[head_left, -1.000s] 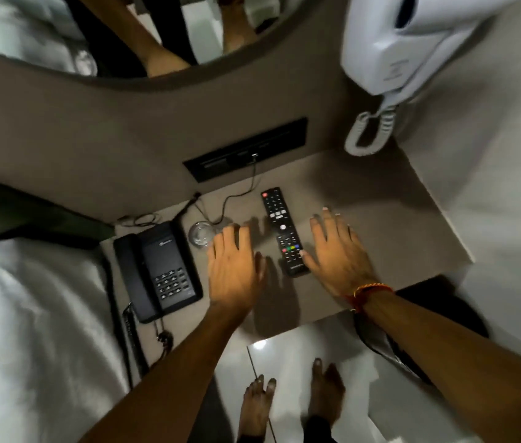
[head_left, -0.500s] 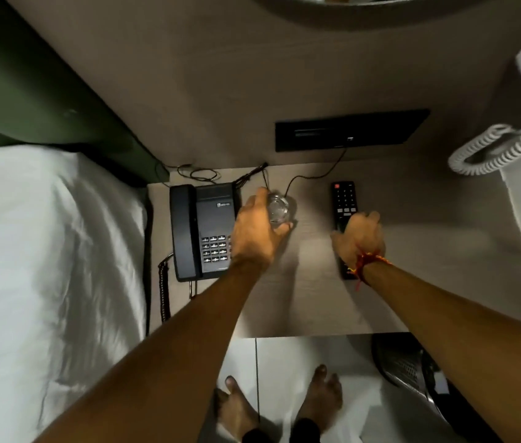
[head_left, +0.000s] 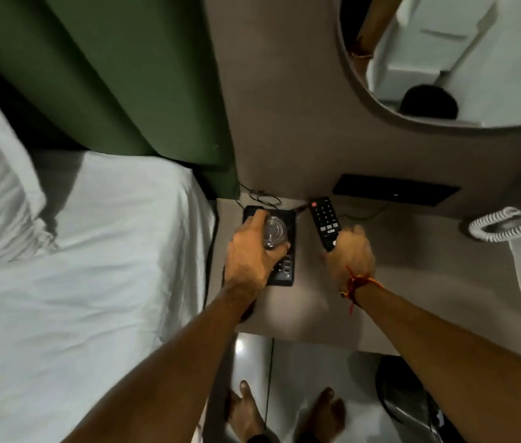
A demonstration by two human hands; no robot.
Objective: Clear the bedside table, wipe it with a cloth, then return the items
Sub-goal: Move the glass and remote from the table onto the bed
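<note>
My left hand (head_left: pixel 249 251) is closed around a clear glass (head_left: pixel 273 231), held above the black desk phone (head_left: pixel 284 270), which it mostly hides. My right hand (head_left: pixel 350 254) grips the lower end of the black TV remote (head_left: pixel 324 219); its upper end points toward the wall and looks raised off the beige bedside table (head_left: pixel 412 282). Thin black cables (head_left: pixel 260 198) lie at the table's back left corner.
A bed with a white sheet (head_left: pixel 93 266) fills the left side, against a green headboard (head_left: pixel 125 75). A black socket panel (head_left: pixel 395 190) sits in the wall. A white coiled cord (head_left: pixel 502 223) hangs at right. A dark bin (head_left: pixel 412 401) stands on the floor beside my bare feet.
My left hand has lifted the glass and carried it left over the phone. My right hand has closed on the remote and raised it. The view has swung toward the bed.
</note>
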